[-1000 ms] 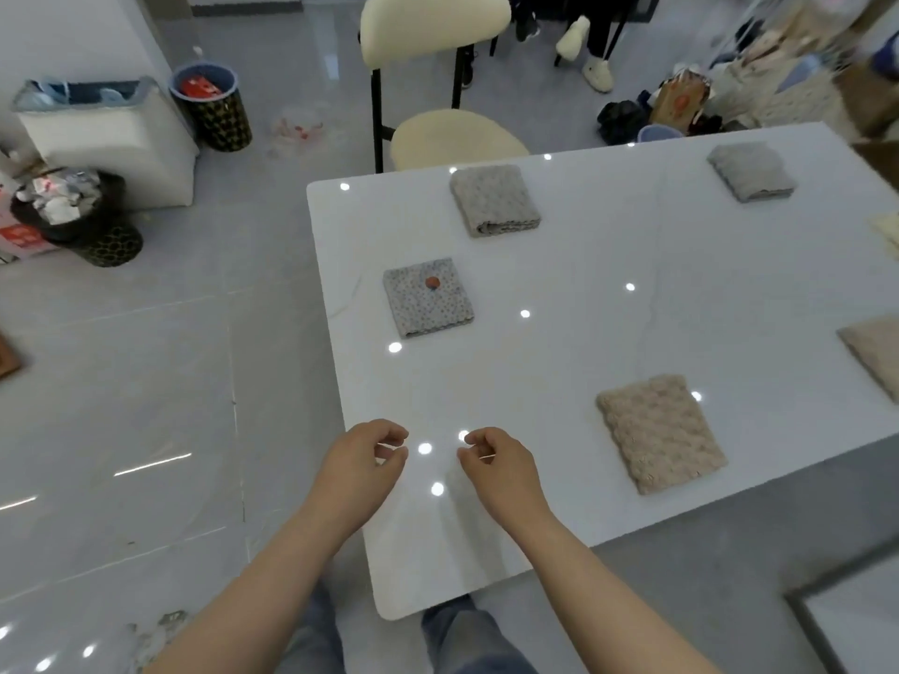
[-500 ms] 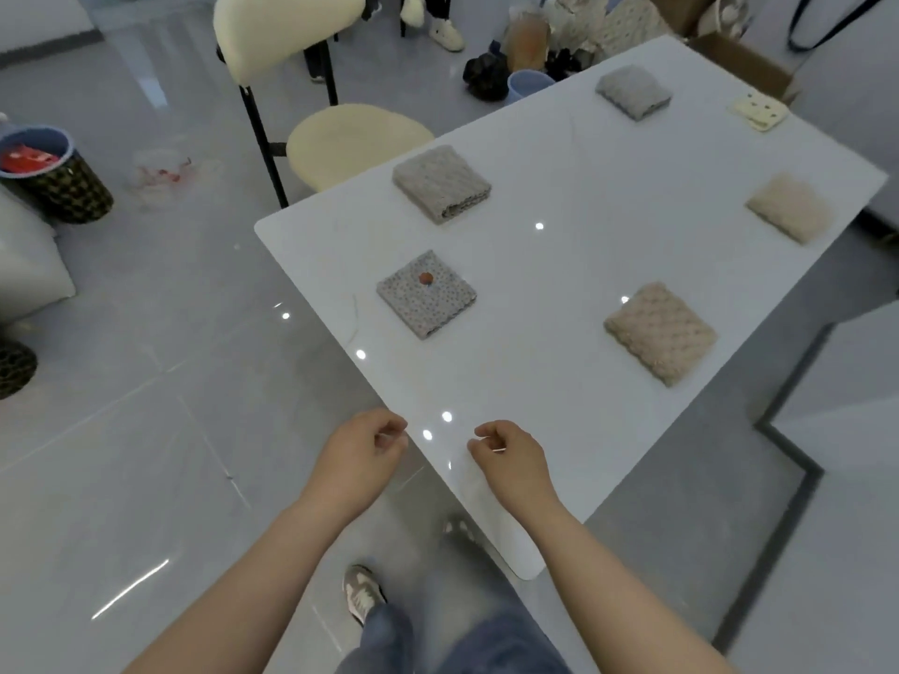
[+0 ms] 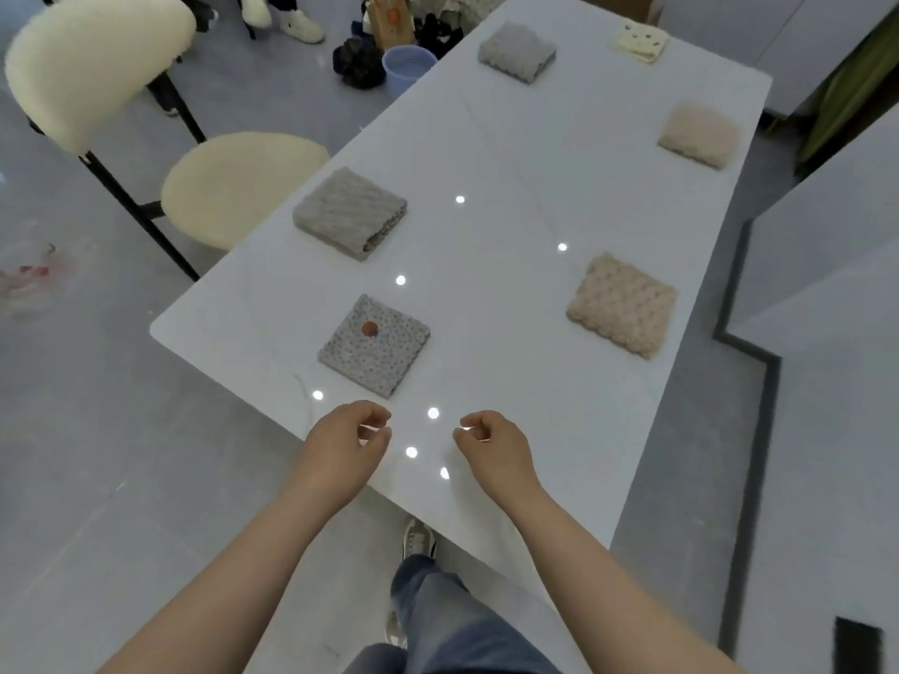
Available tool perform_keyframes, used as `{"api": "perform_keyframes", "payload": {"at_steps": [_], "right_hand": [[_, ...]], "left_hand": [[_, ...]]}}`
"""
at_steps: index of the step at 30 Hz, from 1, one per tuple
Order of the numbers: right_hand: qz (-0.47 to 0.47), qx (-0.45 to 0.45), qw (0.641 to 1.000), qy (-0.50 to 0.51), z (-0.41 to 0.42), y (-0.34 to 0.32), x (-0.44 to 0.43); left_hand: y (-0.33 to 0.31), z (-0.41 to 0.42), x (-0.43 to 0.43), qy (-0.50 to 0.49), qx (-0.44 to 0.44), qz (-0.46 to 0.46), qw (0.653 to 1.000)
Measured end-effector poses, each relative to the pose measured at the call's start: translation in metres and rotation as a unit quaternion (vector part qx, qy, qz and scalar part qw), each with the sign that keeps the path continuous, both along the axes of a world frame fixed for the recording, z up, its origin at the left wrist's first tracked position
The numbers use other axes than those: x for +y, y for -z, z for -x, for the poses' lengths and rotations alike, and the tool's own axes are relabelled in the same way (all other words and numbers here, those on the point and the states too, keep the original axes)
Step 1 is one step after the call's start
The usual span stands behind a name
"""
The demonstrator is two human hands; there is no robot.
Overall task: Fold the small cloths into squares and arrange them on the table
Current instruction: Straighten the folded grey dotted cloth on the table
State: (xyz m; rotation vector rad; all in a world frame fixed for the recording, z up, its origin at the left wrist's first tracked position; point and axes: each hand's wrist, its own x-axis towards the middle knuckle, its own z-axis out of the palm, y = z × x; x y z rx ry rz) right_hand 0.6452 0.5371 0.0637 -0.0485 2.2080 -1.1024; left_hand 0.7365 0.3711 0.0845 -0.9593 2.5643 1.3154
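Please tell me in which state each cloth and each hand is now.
Patterned grey cloth: folded square, flat on the table.
Grey knit cloth: folded, flat.
Near beige cloth: folded, flat.
Far grey cloth: folded, flat.
Far beige cloth: folded, flat.
Cream cloth: flat; fold too small to judge.
Left hand: fingers curled, holds nothing.
Right hand: fingers curled, holds nothing.

I am holding both bare arms out in front of me. My left hand (image 3: pixel 348 442) and my right hand (image 3: pixel 491 442) are hanging side by side, a little apart. Both are curling their fingers in toward the thumbs, and they are holding nothing.
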Motion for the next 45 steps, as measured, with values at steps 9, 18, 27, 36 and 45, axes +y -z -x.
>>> {"api": "perform_keyframes", "payload": {"at_steps": [9,18,27,36,45], "right_hand": [[-0.001,0.000,0.996,0.085,0.021,-0.004,-0.030],[-0.016,0.037,0.979,0.199,0.026,-0.020,-0.086],[-0.045,0.035,0.967,0.247,-0.014,-0.013,-0.134],[-0.103,0.033,0.968,0.225,0.001,0.011,-0.138],[-0.107,-0.006,0.969,0.222,-0.004,0.034,-0.153]], "left_hand": [[0.000,0.058,-0.044,0.085,0.000,-0.008,0.996],[-0.008,0.094,-0.113,0.193,0.000,0.005,0.981],[0.004,0.085,-0.168,0.242,-0.018,0.018,0.970],[0.041,0.082,-0.166,0.220,-0.045,0.003,0.974],[0.055,0.075,-0.166,0.260,-0.060,-0.014,0.964]]}}
